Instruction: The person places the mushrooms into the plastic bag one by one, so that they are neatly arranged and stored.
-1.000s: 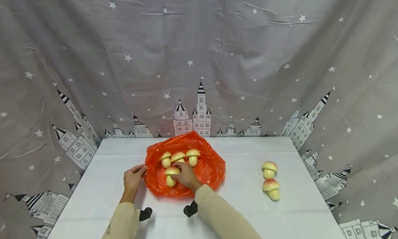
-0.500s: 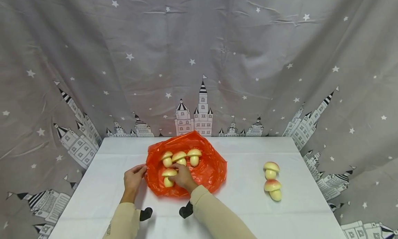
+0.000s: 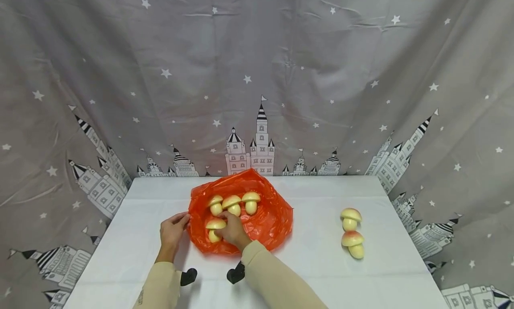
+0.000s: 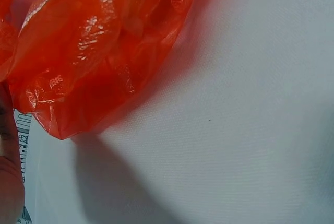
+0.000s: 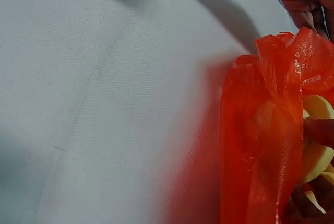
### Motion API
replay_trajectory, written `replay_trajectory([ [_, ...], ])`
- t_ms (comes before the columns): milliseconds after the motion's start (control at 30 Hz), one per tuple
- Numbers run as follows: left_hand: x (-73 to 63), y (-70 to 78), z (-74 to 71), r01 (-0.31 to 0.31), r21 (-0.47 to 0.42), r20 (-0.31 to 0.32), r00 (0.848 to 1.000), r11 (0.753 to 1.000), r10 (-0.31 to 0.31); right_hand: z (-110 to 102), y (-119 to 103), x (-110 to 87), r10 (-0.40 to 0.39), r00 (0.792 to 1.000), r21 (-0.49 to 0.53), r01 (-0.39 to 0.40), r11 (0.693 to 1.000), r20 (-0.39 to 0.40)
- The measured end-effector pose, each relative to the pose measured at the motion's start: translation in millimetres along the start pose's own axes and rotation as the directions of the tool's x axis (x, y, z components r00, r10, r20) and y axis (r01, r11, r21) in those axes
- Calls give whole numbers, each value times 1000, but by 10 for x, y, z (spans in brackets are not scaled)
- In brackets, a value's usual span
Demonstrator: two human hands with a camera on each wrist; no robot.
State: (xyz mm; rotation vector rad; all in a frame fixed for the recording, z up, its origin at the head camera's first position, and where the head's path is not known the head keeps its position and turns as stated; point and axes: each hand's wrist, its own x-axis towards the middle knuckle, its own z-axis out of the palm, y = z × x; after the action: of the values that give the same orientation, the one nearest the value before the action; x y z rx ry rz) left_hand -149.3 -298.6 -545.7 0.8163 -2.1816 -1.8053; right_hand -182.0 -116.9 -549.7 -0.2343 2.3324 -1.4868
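An orange-red plastic bag (image 3: 274, 222) lies spread with its mouth wide, several yellow toy mushrooms inside it. At its left rim my left hand (image 3: 172, 233) pinches the plastic; the left wrist view shows the bag's crumpled side (image 4: 99, 62) beside the fingers. My right hand (image 3: 234, 231) reaches into the bag and grips the nearest toy mushroom (image 3: 215, 224) by its right side. In the right wrist view, fingers curl at that mushroom's cap (image 5: 317, 156), partly behind the bag wall. Just beyond it, three toy mushrooms (image 3: 231, 203) sit side by side.
Two more toy mushrooms with reddish caps, a farther one (image 3: 351, 219) and a nearer one (image 3: 353, 244), lie on the right of the white table (image 3: 313, 273). Behind the table hangs a grey curtain (image 3: 321, 99) printed with stars and castles.
My right hand has moved slightly left inside the bag, carrying the gripped toy mushroom toward the bag's left side. The left hand has stayed at the rim.
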Motion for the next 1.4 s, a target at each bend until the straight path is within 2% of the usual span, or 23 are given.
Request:
replay_trajectory([
  [233, -6, 22, -2, -12, -4, 12, 1000, 1000, 12, -100, -27, -15, 21, 999, 67, -23, 997, 25],
  [400, -18, 16, -7, -5, -5, 10, 1000, 1000, 5, -245, 19, -35, -31, 999, 116, 26, 993, 43],
  [567, -34, 15, -17, 3, -6, -2, 1000, 1000, -3, -446, 80, -76, -111, 993, 223, 98, 970, 45],
  [767, -27, 12, -12, 10, 2, -7, 1000, 1000, -10, -785, 132, -153, -140, 988, 304, 114, 946, 66],
  [967, -24, 12, 13, 2, 1, -5, 1000, 1000, -2, -1141, 194, -285, -195, 978, 292, 167, 942, 71],
  [1133, -34, 26, 9, 7, 25, -1, 1000, 1000, -7, -1377, 296, -334, -244, 969, 264, 225, 938, 43],
  [1367, -11, 24, 36, 16, 72, -1, 1000, 997, -16, -1785, 82, -633, -215, 977, 237, 207, 949, 5],
  [1400, -9, 19, 43, 17, 75, -2, 1000, 997, -17, -1825, 110, -641, -208, 978, 235, 203, 951, -5],
])
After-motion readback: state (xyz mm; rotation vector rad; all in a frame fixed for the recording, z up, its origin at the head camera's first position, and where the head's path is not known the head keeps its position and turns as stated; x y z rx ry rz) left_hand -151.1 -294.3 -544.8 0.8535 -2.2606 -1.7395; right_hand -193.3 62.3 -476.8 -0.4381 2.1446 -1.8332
